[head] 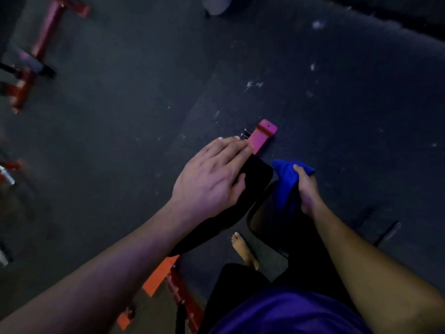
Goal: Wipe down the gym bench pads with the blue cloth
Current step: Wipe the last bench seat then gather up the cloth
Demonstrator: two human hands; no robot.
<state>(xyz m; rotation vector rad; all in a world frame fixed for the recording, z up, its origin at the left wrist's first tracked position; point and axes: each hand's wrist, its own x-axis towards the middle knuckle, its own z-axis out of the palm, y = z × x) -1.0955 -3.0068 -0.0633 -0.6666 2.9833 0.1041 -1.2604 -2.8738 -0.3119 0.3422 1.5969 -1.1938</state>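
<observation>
You are wearing a purple top [289, 312] that is filling the lower edge of the view, and dark, near-black trousers [231, 285] are showing just beyond it. Both of your forearms are showing bare from elbow to wrist, with no sleeves, watch or bands, and your left hand [212, 179] and right hand [307, 189] are ungloved. You are going barefoot, with one bare foot [244, 250] showing on the floor.
</observation>
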